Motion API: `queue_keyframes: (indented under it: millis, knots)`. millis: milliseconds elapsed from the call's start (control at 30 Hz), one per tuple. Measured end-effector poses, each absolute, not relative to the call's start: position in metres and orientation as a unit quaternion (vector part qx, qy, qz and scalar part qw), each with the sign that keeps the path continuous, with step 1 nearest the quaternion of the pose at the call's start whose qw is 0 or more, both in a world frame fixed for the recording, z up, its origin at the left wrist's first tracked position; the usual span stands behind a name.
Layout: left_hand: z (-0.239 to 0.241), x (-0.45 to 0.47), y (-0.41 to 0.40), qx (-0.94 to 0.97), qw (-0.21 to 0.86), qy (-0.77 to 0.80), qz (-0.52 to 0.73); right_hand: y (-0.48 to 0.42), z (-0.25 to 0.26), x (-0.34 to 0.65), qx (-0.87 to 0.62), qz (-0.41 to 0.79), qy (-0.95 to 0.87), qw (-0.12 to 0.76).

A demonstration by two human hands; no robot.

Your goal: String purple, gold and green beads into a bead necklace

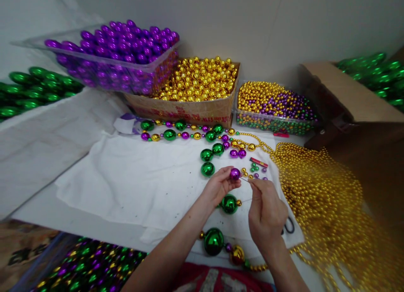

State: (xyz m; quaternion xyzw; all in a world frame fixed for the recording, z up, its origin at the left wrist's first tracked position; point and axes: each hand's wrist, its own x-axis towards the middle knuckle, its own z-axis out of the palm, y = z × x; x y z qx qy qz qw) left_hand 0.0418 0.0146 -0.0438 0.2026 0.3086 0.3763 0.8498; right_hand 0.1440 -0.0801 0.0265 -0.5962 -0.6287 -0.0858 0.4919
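My left hand point(217, 186) is closed, its fingertips holding a shiny purple bead point(235, 173). My right hand point(268, 212) pinches a thin needle point(245, 180) whose tip reaches the purple bead; whether it is inside the hole cannot be made out. Below them, a large green bead point(229, 204) and a small gold bead point(239, 203) sit on a thread leading towards my right hand. Nearer my body hangs a strung section with a big green bead point(213, 241) and a gold bead point(237, 255). Loose small beads point(254, 167) lie just beyond my right hand.
A finished-looking bead strand point(184, 135) lies across the white cloth point(126, 178). Behind stand a clear tub of purple beads point(120, 67), a cardboard box of gold beads point(189, 109) and a mixed-bead tub point(274, 117). Gold bead chains point(325, 191) drape over the right edge.
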Motion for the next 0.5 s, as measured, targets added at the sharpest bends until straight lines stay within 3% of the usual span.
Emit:
queue_keyframes:
  millis: [500]
  knots:
    - [-0.033, 0.046, 0.008, 0.108, 0.863, 0.295, 0.396, -0.073, -0.001, 0.142, -0.605, -0.092, -0.653, 0.446]
